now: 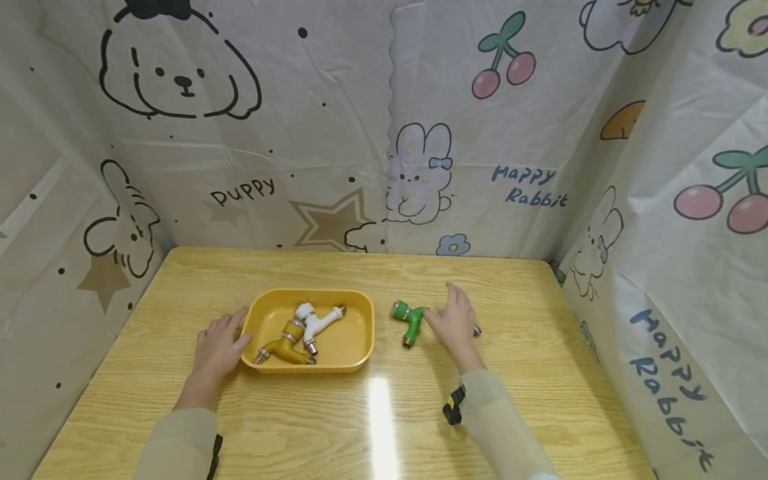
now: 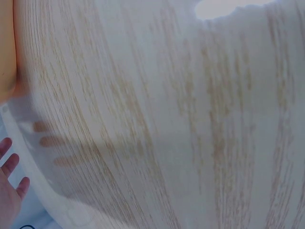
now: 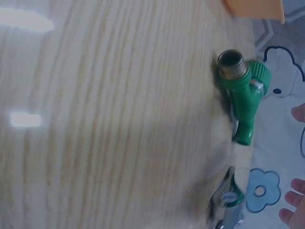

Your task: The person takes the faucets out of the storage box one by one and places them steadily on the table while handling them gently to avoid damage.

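A yellow tray [image 1: 367, 333] holds a white tap [image 1: 318, 323] and a mustard-yellow tap [image 1: 285, 347], which lie close together. At the tray's left rim is my left hand [image 1: 219, 343], fingers relaxed and thumb by the edge. A green tap [image 1: 412, 322] with a ribbed green knob and brass threaded outlet lies on the table, right of the tray. My right hand [image 1: 454, 323] hovers over a silver metal tap [image 3: 229, 202], mostly hidden under it in the head view. Its fingers [image 3: 294, 198] and thumb are spread apart in the right wrist view, with nothing between them.
The light wooden table [image 1: 312, 420] carries everything. A cloth [image 1: 336, 133] printed with cartoon animals, cherries and flowers hangs behind it and on both sides. Black straps [image 1: 454, 405] sit at both wrists.
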Tool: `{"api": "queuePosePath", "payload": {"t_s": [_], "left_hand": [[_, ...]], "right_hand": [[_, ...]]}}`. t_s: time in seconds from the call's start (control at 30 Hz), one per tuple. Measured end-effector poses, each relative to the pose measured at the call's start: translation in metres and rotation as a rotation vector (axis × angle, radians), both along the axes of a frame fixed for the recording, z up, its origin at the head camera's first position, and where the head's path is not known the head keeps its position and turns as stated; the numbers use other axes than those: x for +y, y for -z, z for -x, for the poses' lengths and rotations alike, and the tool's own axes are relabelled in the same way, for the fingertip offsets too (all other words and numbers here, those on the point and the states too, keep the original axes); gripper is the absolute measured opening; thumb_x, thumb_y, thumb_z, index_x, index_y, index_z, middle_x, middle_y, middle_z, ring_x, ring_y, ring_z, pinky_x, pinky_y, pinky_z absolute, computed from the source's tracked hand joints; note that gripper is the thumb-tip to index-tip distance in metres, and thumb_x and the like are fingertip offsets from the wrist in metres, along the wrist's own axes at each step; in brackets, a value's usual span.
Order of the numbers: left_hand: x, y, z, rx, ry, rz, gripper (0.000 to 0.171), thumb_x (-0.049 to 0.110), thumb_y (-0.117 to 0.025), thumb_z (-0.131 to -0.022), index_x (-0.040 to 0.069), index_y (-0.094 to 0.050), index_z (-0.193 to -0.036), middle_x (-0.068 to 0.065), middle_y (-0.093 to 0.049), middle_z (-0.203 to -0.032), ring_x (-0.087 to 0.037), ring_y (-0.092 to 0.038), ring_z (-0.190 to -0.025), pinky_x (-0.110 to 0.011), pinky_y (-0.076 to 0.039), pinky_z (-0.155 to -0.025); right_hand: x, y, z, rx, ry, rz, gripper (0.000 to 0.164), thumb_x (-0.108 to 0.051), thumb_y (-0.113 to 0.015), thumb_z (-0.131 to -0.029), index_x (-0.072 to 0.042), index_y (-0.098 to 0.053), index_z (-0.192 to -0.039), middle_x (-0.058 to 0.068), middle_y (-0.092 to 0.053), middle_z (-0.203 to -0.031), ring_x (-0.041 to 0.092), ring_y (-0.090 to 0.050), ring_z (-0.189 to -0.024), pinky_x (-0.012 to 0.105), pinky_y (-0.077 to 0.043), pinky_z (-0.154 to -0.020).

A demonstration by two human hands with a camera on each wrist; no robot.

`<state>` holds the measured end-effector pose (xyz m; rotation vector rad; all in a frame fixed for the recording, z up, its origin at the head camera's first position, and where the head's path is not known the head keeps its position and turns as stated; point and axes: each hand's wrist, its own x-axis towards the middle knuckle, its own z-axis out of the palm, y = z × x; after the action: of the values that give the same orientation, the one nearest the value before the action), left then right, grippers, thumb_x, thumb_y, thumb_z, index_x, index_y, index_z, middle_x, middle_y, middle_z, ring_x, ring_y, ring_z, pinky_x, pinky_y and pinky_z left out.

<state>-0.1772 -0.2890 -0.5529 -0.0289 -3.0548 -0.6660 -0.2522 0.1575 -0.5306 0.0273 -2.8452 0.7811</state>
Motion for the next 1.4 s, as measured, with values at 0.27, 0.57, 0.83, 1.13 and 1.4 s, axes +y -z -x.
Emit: {"api": "queuePosePath", "payload": {"t_s": [0.27, 0.57, 0.83, 1.13, 1.4], "left_hand": [[0.0, 0.0, 0.001, -0.005, 0.005, 0.01, 0.055, 0.033, -0.037, -0.095, 0.008, -0.024, -0.143, -0.026, -0.036, -0.13, -0.046, -0.03, -0.118, -0.064, -0.019, -0.094], [0.0, 0.0, 0.0, 0.002, 0.002, 0.011, 0.055, 0.032, -0.039, -0.095, 0.008, -0.025, -0.142, -0.026, -0.037, -0.129, -0.044, -0.03, -0.118, -0.064, -0.019, -0.094], [0.0, 0.0, 0.0, 0.002, 0.002, 0.01, 0.055, 0.033, -0.038, -0.095, 0.008, -0.025, -0.142, -0.025, -0.037, -0.13, -0.044, -0.03, -0.118, -0.065, -0.019, -0.094], [-0.001, 0.002, -0.001, -0.006, 0.0, -0.007, 0.056, 0.033, -0.037, -0.095, 0.007, -0.023, -0.143, -0.026, -0.035, -0.132, -0.045, -0.03, -0.118, -0.064, -0.02, -0.092], [-0.001, 0.001, -0.001, -0.008, -0.01, -0.02, 0.056, 0.032, -0.038, -0.095, 0.007, -0.024, -0.143, -0.025, -0.036, -0.131, -0.044, -0.031, -0.117, -0.064, -0.02, -0.093]], "right_hand": [[-0.025, -0.016, 0.001, 0.014, -0.091, -0.068, 0.081, -0.045, -0.064, -0.079, -0.006, -0.03, -0.14, 0.018, -0.035, -0.139, 0.036, -0.033, -0.128, 0.053, -0.026, -0.104], [-0.055, -0.027, 0.0, 0.052, -0.212, -0.111, 0.079, -0.047, -0.061, -0.08, -0.008, -0.03, -0.141, 0.012, -0.036, -0.141, 0.028, -0.032, -0.13, 0.045, -0.025, -0.107], [-0.086, -0.037, -0.005, 0.069, -0.326, -0.131, 0.081, -0.048, -0.064, -0.079, -0.01, -0.029, -0.141, 0.013, -0.036, -0.141, 0.029, -0.034, -0.129, 0.047, -0.027, -0.105], [-0.118, -0.04, -0.011, 0.116, -0.425, -0.208, 0.078, -0.047, -0.063, -0.079, -0.009, -0.033, -0.139, 0.009, -0.039, -0.138, 0.025, -0.039, -0.126, 0.043, -0.033, -0.103], [-0.136, -0.038, -0.013, 0.135, -0.492, -0.252, 0.075, -0.045, -0.063, -0.079, -0.008, -0.035, -0.139, 0.011, -0.041, -0.137, 0.025, -0.038, -0.127, 0.041, -0.033, -0.103]]}}
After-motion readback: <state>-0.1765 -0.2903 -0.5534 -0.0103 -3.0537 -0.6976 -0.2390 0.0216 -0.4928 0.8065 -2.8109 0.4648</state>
